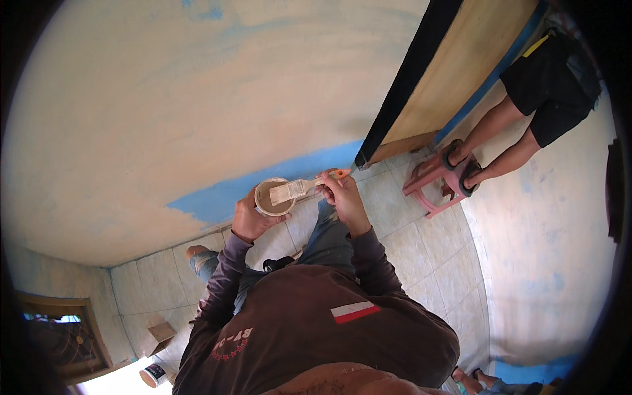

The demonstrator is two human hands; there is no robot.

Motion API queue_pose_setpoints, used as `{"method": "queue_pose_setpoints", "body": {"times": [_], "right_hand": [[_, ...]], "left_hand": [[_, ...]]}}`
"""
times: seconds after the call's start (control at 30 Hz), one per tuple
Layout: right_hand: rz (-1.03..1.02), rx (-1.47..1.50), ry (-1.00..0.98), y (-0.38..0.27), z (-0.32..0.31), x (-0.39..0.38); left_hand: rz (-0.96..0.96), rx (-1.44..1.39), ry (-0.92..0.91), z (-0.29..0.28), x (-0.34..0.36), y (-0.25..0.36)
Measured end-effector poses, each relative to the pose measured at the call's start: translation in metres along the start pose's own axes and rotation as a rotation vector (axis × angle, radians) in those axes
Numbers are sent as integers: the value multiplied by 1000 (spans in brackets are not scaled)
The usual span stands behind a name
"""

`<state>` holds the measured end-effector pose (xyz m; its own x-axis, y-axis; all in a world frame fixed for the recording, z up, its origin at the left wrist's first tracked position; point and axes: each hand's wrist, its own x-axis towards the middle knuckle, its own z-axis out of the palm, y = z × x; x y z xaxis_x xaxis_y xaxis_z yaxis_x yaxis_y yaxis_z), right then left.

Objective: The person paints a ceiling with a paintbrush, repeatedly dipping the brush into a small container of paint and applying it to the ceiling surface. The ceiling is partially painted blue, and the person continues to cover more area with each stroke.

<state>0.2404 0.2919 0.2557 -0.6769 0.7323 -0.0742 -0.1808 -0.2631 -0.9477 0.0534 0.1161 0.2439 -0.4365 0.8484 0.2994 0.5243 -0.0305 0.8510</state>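
In the head view my left hand (250, 220) grips a small round container (266, 205) of pale beige paint from its side. My right hand (342, 203) pinches the orange-tipped handle of a paintbrush (296, 188), whose pale, paint-covered bristles rest over or just inside the container's mouth; whether they touch the paint I cannot tell. Both hands are in front of my body, near a cream wall (164, 112) with an uneven blue band (217, 187) along its foot.
A wooden door (444, 79) with a black edge stands upper right. Beside it a person's legs (526, 151) stand on a pink stool (431, 184). Another person's legs (487, 382) show lower right. A bucket (153, 375), a box (161, 336) and a window (66, 336) are lower left, around the tiled floor (421, 257).
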Motion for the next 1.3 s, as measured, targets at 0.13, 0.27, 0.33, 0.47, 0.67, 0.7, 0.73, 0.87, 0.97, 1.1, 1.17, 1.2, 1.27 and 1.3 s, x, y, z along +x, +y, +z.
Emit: {"method": "queue_pose_setpoints", "body": {"times": [0.13, 0.27, 0.33, 0.47, 0.67, 0.7, 0.73, 0.87, 0.97, 1.1, 1.17, 1.2, 1.27, 1.3], "right_hand": [[-18, -8, -5, -3, 0, 0], [2, -33, -8, -8, 0, -4], [23, -69, -2, -10, 1, -5], [-18, -49, -16, -10, 4, -6], [-3, -47, -18, -8, 1, -6], [1, -46, -18, -9, 1, -6], [5, -46, -19, -9, 1, -7], [-7, -19, -10, -5, 0, -7], [-6, -15, -17, -4, 0, -9], [5, 2, -9, -3, -1, -11], [20, 12, 10, -3, -1, -12], [34, 26, 22, -3, -1, -14], [31, 17, 40, -3, -1, -16], [16, -6, 47, -4, -1, -17]], "left_hand": [[-13, -7, -1, -1, 0, -1], [-14, -18, 10, 0, -1, -2], [-10, -34, 11, 0, 0, 2], [2, -20, 17, -1, 1, 7], [3, -33, 24, -3, 1, 11], [1, -36, 23, -3, 1, 11], [-2, -38, 22, -3, 0, 10], [-22, -29, 17, -3, 1, 8], [-21, -24, 22, -3, -1, 9], [4, -14, 22, -3, -1, 8], [24, 10, 19, -3, 0, 9], [27, 4, 20, -3, -1, 8], [35, -9, 21, -1, -1, 3], [23, -35, 18, -1, -2, 2]]}}
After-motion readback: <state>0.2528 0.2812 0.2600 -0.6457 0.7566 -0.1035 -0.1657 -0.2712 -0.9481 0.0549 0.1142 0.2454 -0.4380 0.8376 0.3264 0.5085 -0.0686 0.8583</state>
